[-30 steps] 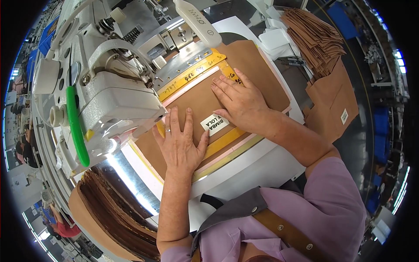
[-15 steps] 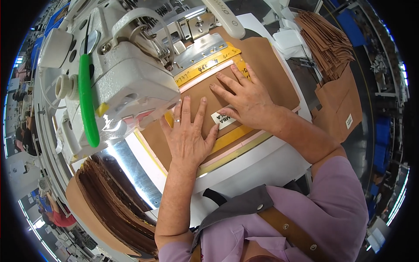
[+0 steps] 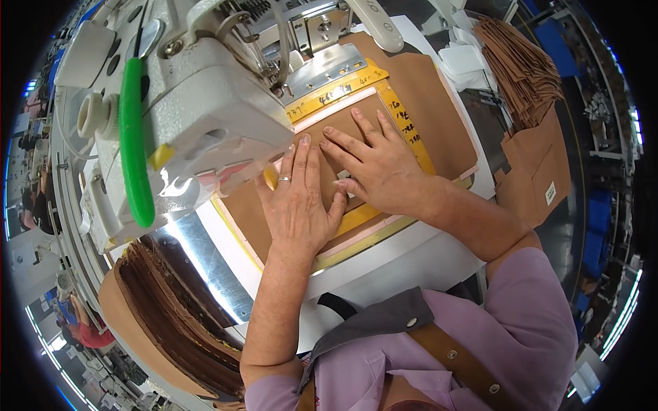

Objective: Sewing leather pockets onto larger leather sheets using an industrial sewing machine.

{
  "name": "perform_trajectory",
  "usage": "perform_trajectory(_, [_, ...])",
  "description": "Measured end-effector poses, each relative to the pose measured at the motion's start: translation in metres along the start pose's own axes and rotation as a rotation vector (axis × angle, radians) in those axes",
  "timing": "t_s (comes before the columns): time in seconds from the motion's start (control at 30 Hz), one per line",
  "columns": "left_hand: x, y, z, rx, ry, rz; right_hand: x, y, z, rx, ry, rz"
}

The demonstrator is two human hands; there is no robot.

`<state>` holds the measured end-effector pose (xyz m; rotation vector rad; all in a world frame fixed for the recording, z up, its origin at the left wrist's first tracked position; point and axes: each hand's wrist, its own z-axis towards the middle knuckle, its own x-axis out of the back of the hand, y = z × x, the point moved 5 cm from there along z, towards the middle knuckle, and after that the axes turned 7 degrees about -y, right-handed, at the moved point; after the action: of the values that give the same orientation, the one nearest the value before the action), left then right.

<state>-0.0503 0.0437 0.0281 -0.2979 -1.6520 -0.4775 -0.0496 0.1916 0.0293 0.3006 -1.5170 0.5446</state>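
A brown panel lies flat within a yellow marked frame, on top of a larger brown sheet. My left hand rests on the panel, fingers stretched out, close beside the white sewing machine head. My right hand presses flat on the panel with fingers spread, its outer fingertips near the frame's right corner. Neither hand grasps anything. Between the two hands, a white label is mostly covered by the right thumb. A metal clamp plate sits along the frame's far edge.
A green-handled tool hangs at the machine's front. Stacked brown pieces stand at lower left. Several folded brown pieces and white pads lie at the far right, with a labelled brown piece nearer.
My right hand has slid slightly left, toward my left hand, covering most of the label. More of the frame's right side shows. My left hand has shifted a little up and right.
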Motion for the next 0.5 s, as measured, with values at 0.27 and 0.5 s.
perform_trajectory(0.27, [0.002, -0.003, -0.005, -0.007, 0.076, -0.073, 0.001, 0.003, 0.006, 0.007, 0.012, -0.033])
perform_trajectory(0.5, [0.005, -0.003, -0.004, 0.051, 0.063, 0.003, 0.017, 0.026, 0.002, -0.075, 0.094, -0.027])
